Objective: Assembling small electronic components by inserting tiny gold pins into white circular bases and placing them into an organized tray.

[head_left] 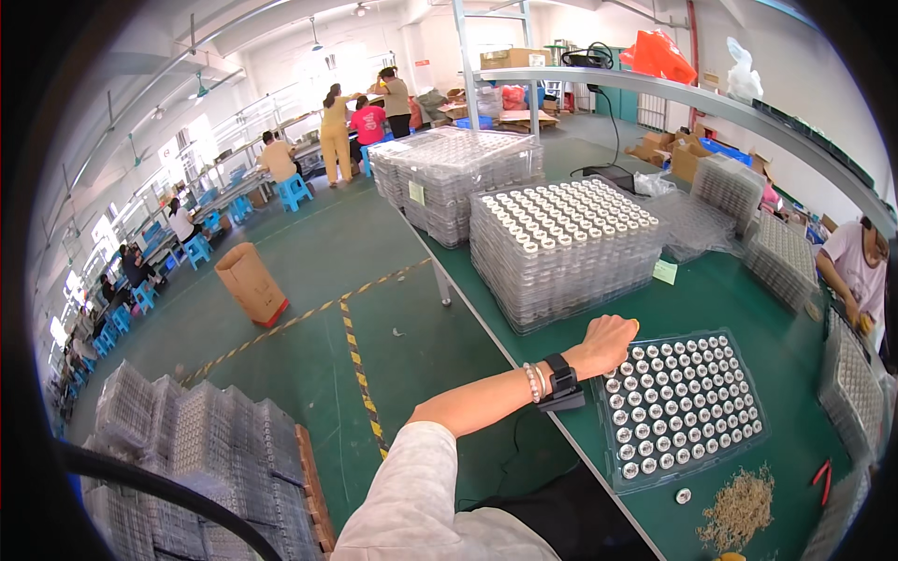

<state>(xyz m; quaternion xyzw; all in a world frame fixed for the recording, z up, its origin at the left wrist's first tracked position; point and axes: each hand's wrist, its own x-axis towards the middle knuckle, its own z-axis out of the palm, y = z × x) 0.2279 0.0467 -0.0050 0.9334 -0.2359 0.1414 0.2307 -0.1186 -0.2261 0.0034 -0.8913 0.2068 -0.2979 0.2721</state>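
Observation:
My left hand (606,347) is closed, its fingers curled at the far left corner of a clear plastic tray (613,472). A small yellow piece (636,326) shows at its fingertips; whatever the fingers hold is hidden. Round silver-white parts (661,426) stand in rows in the tray. One loose round part (683,496) lies on the green table just in front of it, beside a pile of small tan bits (739,510). Bracelets and a black wrist device (561,376) are on my left wrist. My right hand cannot be made out; only an orange-yellow bit (731,556) shows at the bottom edge.
A tall stack of filled trays (566,266) stands behind, with a wrapped stack (458,178) farther left. Red-handled pliers (822,479) lie right. Across the table a person (861,266) works. Stacked trays (201,449) and a paper bag (253,283) stand on the floor.

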